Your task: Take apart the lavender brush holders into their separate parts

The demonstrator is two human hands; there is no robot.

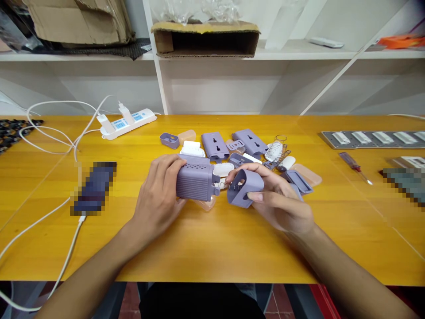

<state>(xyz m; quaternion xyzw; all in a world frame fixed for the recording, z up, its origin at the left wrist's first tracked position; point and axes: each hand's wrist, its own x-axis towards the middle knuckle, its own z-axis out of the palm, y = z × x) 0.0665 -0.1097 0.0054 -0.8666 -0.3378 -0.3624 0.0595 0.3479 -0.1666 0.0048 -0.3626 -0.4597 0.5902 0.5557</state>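
My left hand (159,190) is wrapped round a purple ribbed plastic housing (195,181) with rows of small holes on its upper face. Small tabs stick out of the housing's right end. Between thumb and fingers, my right hand (279,199) grips a purple plastic cover (247,188), its hollow side turned toward the housing. A narrow gap separates the two parts. Behind them lie two purple slotted shells (215,146), white oval pieces (223,169), wire springs (280,148) and translucent peach-coloured caps (306,174). My hands hide some of these loose parts.
On the left are a power strip (129,124) with white cables and a blurred phone-like device (94,188) on a cable. A screwdriver (355,167) and a metal strip with white blocks (373,139) lie right. White shelving with a cardboard box (206,40) rises behind the wooden table (206,252).
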